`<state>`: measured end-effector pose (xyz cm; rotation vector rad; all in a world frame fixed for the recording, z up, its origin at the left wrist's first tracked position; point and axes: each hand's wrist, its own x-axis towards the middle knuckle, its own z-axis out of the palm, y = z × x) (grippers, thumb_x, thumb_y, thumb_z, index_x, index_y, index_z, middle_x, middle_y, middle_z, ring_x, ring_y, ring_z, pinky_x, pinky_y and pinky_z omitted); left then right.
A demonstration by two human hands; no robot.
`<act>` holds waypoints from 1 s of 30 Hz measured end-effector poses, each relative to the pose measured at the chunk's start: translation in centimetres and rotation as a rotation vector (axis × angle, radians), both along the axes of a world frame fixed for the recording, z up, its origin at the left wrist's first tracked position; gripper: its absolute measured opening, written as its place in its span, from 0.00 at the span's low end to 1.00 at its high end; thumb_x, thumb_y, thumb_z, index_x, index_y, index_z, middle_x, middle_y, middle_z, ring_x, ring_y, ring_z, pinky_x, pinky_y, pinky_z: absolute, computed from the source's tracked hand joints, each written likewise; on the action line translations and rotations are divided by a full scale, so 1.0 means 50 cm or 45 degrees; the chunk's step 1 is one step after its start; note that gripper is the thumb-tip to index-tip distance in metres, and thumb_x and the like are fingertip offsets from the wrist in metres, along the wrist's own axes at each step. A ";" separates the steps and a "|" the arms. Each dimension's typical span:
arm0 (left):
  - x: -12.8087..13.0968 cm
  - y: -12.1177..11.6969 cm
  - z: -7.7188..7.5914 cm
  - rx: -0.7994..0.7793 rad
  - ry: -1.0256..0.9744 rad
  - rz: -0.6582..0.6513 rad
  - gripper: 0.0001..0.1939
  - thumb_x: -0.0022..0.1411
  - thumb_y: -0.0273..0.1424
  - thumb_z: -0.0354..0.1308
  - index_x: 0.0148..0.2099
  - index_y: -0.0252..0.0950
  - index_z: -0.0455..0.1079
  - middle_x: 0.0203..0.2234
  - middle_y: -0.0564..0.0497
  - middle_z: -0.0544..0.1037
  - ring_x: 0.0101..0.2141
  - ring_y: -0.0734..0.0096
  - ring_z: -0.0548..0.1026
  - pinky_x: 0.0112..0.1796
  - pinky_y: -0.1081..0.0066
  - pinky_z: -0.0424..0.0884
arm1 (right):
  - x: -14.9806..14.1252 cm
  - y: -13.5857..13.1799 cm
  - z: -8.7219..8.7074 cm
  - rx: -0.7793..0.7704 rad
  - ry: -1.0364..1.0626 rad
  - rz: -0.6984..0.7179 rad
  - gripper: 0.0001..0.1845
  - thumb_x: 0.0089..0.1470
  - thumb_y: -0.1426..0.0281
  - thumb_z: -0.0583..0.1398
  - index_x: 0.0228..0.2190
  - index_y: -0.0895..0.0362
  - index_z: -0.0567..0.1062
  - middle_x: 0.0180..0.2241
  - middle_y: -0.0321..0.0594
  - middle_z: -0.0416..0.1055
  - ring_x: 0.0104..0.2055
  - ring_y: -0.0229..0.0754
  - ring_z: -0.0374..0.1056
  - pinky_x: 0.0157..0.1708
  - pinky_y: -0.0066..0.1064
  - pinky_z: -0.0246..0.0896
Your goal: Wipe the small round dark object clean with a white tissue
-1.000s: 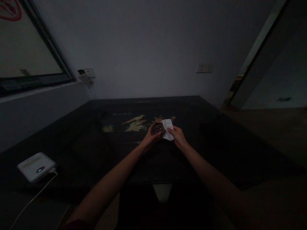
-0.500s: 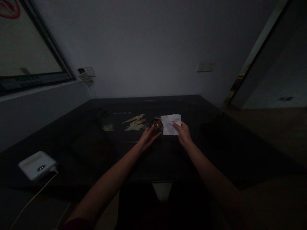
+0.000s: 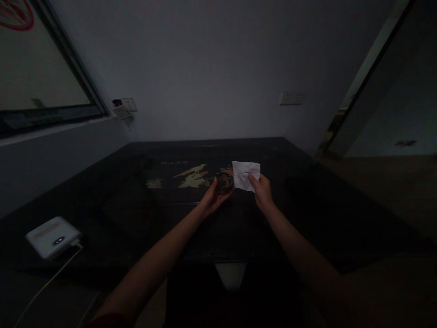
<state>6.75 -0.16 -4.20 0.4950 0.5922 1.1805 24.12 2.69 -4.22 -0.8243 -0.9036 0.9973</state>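
Note:
The room is dim. My left hand (image 3: 214,199) is closed around a small clear glass (image 3: 225,183), held just above a dark table (image 3: 307,205). My right hand (image 3: 261,190) pinches a white paper tissue (image 3: 246,174) by its lower right corner. The tissue hangs unfolded right beside the glass, its left edge close to the rim. Whether the two touch is too dark to tell.
The table top bears a pale bird-and-flower inlay (image 3: 193,176) just left of the glass. A white device (image 3: 53,237) with a cable lies at the near left. Wall sockets (image 3: 123,107) sit at the back left and another socket plate (image 3: 291,97) at the back right.
The tissue went from crumpled against the glass to spread open beside it. My right hand shifted to the right and slightly away from the glass. My left hand kept hold of the glass.

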 end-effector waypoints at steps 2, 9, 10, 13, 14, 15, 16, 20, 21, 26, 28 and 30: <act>0.002 -0.002 0.002 -0.005 0.027 -0.027 0.26 0.65 0.43 0.50 0.58 0.30 0.64 0.40 0.39 0.78 0.43 0.60 0.78 0.49 0.63 0.71 | -0.001 -0.003 0.005 0.054 -0.083 -0.035 0.18 0.40 0.61 0.67 0.33 0.59 0.76 0.30 0.39 0.78 0.32 0.45 0.73 0.36 0.37 0.68; 0.001 -0.001 -0.004 0.069 0.005 0.002 0.23 0.68 0.44 0.45 0.54 0.33 0.68 0.42 0.42 0.78 0.43 0.64 0.76 0.50 0.62 0.70 | -0.019 -0.048 0.028 0.566 -0.756 0.182 0.10 0.51 0.71 0.57 0.33 0.54 0.78 0.41 0.41 0.78 0.48 0.46 0.72 0.51 0.41 0.63; 0.001 0.001 -0.007 0.083 -0.011 0.026 0.23 0.68 0.43 0.43 0.52 0.33 0.69 0.42 0.43 0.79 0.42 0.65 0.76 0.50 0.62 0.69 | -0.022 -0.054 0.027 0.640 -0.889 0.253 0.12 0.51 0.74 0.55 0.34 0.54 0.78 0.44 0.41 0.77 0.51 0.45 0.70 0.55 0.42 0.59; 0.001 0.009 -0.013 0.093 -0.022 0.079 0.24 0.70 0.41 0.40 0.46 0.31 0.72 0.38 0.44 0.80 0.41 0.66 0.77 0.50 0.65 0.69 | -0.030 -0.065 0.020 0.750 -1.264 0.346 0.19 0.48 0.80 0.53 0.38 0.54 0.76 0.51 0.42 0.73 0.58 0.44 0.64 0.61 0.45 0.50; 0.001 0.012 -0.015 0.091 -0.016 0.081 0.24 0.70 0.40 0.40 0.45 0.30 0.72 0.37 0.44 0.80 0.41 0.65 0.77 0.50 0.65 0.69 | -0.031 -0.066 0.017 0.760 -1.364 0.343 0.20 0.47 0.81 0.53 0.39 0.54 0.75 0.53 0.43 0.72 0.59 0.44 0.63 0.62 0.46 0.48; 0.001 0.014 -0.015 0.092 -0.009 0.081 0.24 0.70 0.40 0.40 0.45 0.30 0.73 0.37 0.43 0.80 0.43 0.64 0.76 0.50 0.65 0.68 | -0.032 -0.066 0.014 0.761 -1.453 0.335 0.21 0.47 0.81 0.52 0.41 0.54 0.74 0.54 0.44 0.71 0.60 0.44 0.62 0.63 0.47 0.47; 0.001 0.015 -0.016 0.096 -0.002 0.079 0.23 0.70 0.40 0.40 0.45 0.30 0.73 0.38 0.43 0.80 0.44 0.63 0.76 0.51 0.65 0.68 | -0.032 -0.065 0.012 0.758 -1.530 0.320 0.23 0.47 0.81 0.52 0.43 0.55 0.73 0.54 0.45 0.70 0.61 0.44 0.61 0.63 0.47 0.46; 0.000 0.020 -0.021 0.139 0.024 0.074 0.21 0.68 0.41 0.44 0.47 0.31 0.72 0.41 0.43 0.80 0.47 0.62 0.75 0.51 0.64 0.68 | -0.032 -0.063 0.010 0.737 -1.732 0.234 0.27 0.48 0.81 0.54 0.52 0.57 0.68 0.55 0.49 0.69 0.60 0.46 0.61 0.63 0.48 0.46; -0.001 0.021 -0.023 0.156 0.037 0.076 0.21 0.67 0.41 0.46 0.47 0.32 0.72 0.41 0.43 0.79 0.47 0.61 0.75 0.51 0.64 0.68 | -0.033 -0.064 0.010 0.740 -1.769 0.222 0.29 0.48 0.81 0.55 0.53 0.58 0.68 0.54 0.50 0.69 0.60 0.46 0.61 0.63 0.49 0.45; -0.002 0.022 -0.030 0.205 0.129 0.129 0.19 0.62 0.43 0.54 0.46 0.33 0.73 0.42 0.44 0.79 0.45 0.62 0.75 0.47 0.66 0.70 | -0.044 -0.071 0.009 0.758 -1.926 0.203 0.31 0.48 0.82 0.57 0.55 0.61 0.66 0.55 0.52 0.69 0.60 0.48 0.61 0.64 0.50 0.43; -0.003 0.023 -0.031 0.197 0.167 0.161 0.19 0.62 0.43 0.55 0.45 0.33 0.73 0.41 0.44 0.79 0.43 0.63 0.76 0.45 0.67 0.70 | -0.049 -0.074 0.005 0.765 -1.957 0.186 0.28 0.51 0.80 0.57 0.55 0.60 0.67 0.54 0.50 0.69 0.60 0.49 0.62 0.63 0.50 0.44; -0.004 0.024 -0.034 0.208 0.194 0.184 0.19 0.61 0.43 0.56 0.45 0.32 0.73 0.39 0.45 0.79 0.41 0.64 0.76 0.43 0.68 0.71 | -0.055 -0.075 0.000 0.775 -1.979 0.156 0.24 0.54 0.77 0.58 0.54 0.59 0.69 0.54 0.49 0.70 0.59 0.49 0.62 0.63 0.51 0.45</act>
